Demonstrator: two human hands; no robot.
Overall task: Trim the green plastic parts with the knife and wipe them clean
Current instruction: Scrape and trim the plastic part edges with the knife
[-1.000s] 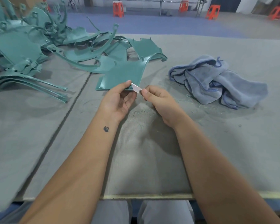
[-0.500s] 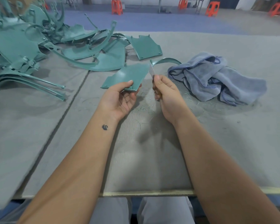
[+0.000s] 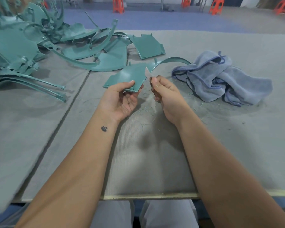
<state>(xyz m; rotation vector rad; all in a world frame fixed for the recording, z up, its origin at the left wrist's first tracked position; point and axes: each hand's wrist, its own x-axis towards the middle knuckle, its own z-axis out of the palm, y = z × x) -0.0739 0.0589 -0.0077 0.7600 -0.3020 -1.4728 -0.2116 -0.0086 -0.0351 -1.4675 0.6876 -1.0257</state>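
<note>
Grey bench (image 3: 220, 145): mid-bench, left hand (image 3: 120, 97) pinches a green part (image 3: 128, 76); right hand (image 3: 166, 94) pinches the knife (image 3: 148, 73) at its right edge. Cloth (image 3: 220, 78) lies rightward.

The knife (image 3: 148, 73) shows only its pale blade tip — the handle is buried in the right hand (image 3: 167, 96). The left hand (image 3: 122, 99) covers the held green part's (image 3: 130, 75) near edge. At the table's (image 3: 220, 145) far-left corner the pile of green parts (image 3: 20, 46) runs off the picture's edge, blurred.
</note>
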